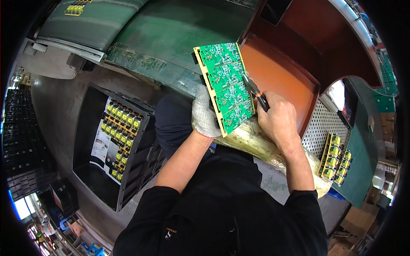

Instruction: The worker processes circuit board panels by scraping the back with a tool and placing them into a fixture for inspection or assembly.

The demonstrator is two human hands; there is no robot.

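Observation:
My left hand (203, 112), in a grey knitted glove, is closed on the left edge of a green circuit board panel (226, 85). The panel is tilted, its soldered side facing up, with a yellowish strip along the left edge and dark parts beneath. Bare, my right hand (277, 117) is wrapped round a pair of cutting pliers (257, 92) with black and orange handles. The pliers' jaws touch or lie just over the panel's right edge; whether they are closed on anything is too small to tell.
At left stands a black crate (98, 170) holding boards with yellow components (121, 121). An orange-brown tray (273, 64) lies beyond my right hand. More component boards (333, 160) rest by a perforated metal plate (318, 128). A green conveyor belt (92, 27) runs at far left.

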